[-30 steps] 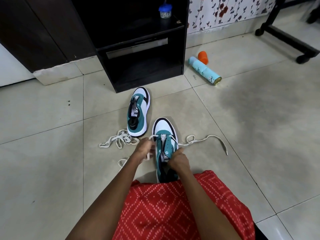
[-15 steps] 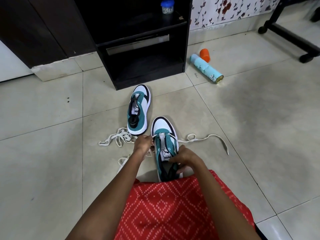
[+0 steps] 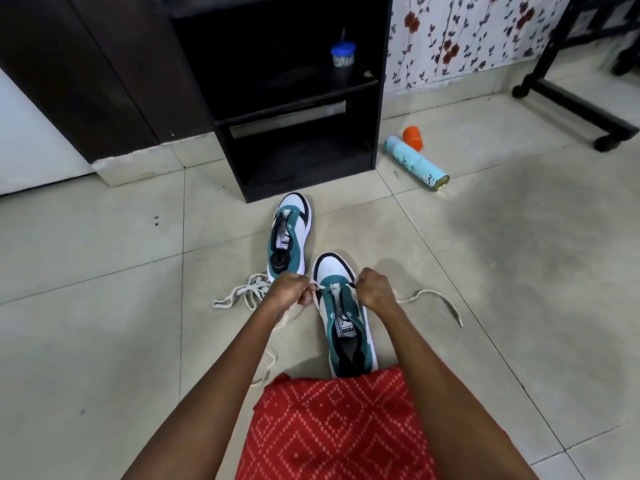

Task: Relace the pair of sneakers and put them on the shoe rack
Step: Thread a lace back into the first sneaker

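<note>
The near sneaker (image 3: 341, 306) sits on the floor (image 3: 502, 271) right between the two hands. Its toe points away from the person and its heel is tucked under the edge of the red patterned cloth (image 3: 332, 427).

The left hand (image 3: 291, 289) is at the shoe's front left eyelets, fingers curled, pinching the white lace (image 3: 427, 291). The right hand (image 3: 375, 289) mirrors it on the other side, balled into a fist around the same lace. Out from under the right hand the lace snakes off to the right across the tiles, its tip lying well clear of the shoe. Another stretch of lace trails back beneath the left forearm.

Just left of the left hand lies a loose bundle of lace (image 3: 252, 287) in a heap. Just beyond the left knuckles stands the far sneaker (image 3: 289, 237), toe away. Past that toe is the black shoe rack (image 3: 311, 181), with a small blue-lidded jar (image 3: 343, 55) on its upper shelf.

Beyond the right hand and off to the right, a pale blue spray can (image 3: 417, 164) lies on its side, an orange cap (image 3: 412, 136) just beside it.
</note>
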